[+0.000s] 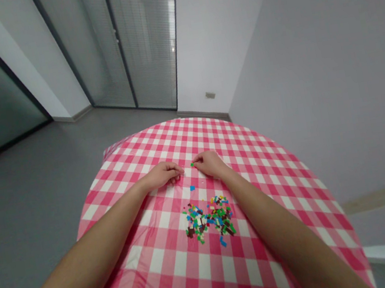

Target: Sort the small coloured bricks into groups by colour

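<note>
Tiny green brick (192, 165) at narrowed fingers of right hand (210, 164), grip unclear; left hand (164, 175) fingers curled; careless sweep risks scattering loose brick pile (208, 219)

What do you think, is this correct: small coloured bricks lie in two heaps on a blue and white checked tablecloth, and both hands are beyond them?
No: the tablecloth is pink and white checked, not blue and white, as the head view shows. The small coloured bricks lie in two heaps, with the left hand and right hand beyond them.
</note>
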{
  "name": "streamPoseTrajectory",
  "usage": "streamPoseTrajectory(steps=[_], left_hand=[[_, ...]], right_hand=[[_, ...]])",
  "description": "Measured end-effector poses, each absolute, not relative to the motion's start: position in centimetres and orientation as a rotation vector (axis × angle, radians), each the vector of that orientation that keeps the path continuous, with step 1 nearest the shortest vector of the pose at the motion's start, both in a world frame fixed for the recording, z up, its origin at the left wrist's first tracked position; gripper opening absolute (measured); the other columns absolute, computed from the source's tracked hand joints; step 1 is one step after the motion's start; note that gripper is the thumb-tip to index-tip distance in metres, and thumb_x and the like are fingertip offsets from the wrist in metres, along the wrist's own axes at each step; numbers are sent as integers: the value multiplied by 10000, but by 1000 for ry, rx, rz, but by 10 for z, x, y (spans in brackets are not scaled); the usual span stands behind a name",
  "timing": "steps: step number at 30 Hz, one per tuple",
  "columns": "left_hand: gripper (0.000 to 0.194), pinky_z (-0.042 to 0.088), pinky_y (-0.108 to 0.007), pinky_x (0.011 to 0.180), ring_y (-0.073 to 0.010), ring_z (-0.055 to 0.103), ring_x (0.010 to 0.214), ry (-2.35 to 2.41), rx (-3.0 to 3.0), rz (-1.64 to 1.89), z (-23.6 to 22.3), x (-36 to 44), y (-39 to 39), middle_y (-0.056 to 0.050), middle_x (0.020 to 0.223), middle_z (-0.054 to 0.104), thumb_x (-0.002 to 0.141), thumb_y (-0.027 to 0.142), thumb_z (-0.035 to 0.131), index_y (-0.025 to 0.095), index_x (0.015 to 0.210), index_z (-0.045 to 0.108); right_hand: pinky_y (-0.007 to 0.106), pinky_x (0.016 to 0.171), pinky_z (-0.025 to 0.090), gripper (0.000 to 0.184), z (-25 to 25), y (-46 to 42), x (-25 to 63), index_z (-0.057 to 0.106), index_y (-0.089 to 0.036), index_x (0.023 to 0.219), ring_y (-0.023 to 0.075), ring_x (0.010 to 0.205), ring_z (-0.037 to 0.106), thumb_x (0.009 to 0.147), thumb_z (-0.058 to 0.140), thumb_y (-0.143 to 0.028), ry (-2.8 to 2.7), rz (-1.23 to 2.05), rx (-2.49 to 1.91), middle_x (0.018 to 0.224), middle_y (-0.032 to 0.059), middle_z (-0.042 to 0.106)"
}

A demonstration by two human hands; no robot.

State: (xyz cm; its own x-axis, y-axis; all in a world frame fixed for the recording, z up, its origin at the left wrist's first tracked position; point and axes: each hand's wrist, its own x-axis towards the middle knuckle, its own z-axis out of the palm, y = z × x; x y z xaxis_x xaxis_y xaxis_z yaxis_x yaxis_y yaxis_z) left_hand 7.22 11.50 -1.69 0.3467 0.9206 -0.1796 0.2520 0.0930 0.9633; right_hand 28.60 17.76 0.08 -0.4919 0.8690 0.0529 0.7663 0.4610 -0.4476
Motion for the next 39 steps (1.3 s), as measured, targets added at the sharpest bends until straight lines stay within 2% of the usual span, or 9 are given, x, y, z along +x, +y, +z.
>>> streamPoseTrajectory(steps=[8, 14, 21, 26, 32, 39], left_hand=[[240, 386, -230, 521, -108, 531, 564, 1169, 1445, 702, -14, 73, 115, -52, 696, 608, 810, 224, 546, 81, 952, 677], [227, 401, -233, 528, -108, 528, 558, 1172, 1444, 708, -14, 73, 114, -42, 675, 601, 811, 232, 553, 88, 938, 674], [216, 412, -225, 545, -110, 539, 596, 1191, 1477, 706, -13, 74, 112, -48, 716, 620, 811, 231, 558, 97, 919, 687], [216, 408, -217, 551, -108, 538, 607, 1201, 1496, 714, -16, 74, 113, -47, 726, 629, 813, 252, 575, 110, 922, 696], [216, 423, -216, 565, -108, 546, 619, 1208, 1490, 712, -20, 73, 114, -51, 736, 640, 816, 250, 576, 116, 938, 693], [219, 420, -220, 557, -115, 558, 628, 1210, 1512, 694, -17, 73, 113, -54, 738, 639, 830, 250, 564, 117, 946, 693]], right_hand=[[246, 712, 464, 198, 1, 177, 286, 794, -182, 880, 183, 805, 681, 852, 601, -146, -2424, 566, -1380, 921, 58, 766], [257, 703, 472, 190, 21, 167, 300, 783, -173, 943, 176, 792, 670, 845, 622, -152, -2392, 657, -1346, 928, 75, 761], [225, 575, 425, 124, 62, 127, 348, 776, -168, 830, 136, 659, 634, 768, 678, -124, -2862, 943, -1231, 783, 29, 747], [217, 587, 415, 185, 64, 105, 358, 783, -163, 865, 139, 679, 640, 746, 664, -87, -3028, 1061, -1263, 792, 38, 750], [217, 580, 385, 282, 56, 94, 353, 777, -198, 937, 130, 664, 597, 715, 648, -81, -3122, 990, -1153, 804, 19, 736], [226, 527, 315, 226, 52, 91, 349, 746, -187, 877, 114, 605, 516, 671, 691, -111, -3186, 844, -1211, 746, 8, 687]])
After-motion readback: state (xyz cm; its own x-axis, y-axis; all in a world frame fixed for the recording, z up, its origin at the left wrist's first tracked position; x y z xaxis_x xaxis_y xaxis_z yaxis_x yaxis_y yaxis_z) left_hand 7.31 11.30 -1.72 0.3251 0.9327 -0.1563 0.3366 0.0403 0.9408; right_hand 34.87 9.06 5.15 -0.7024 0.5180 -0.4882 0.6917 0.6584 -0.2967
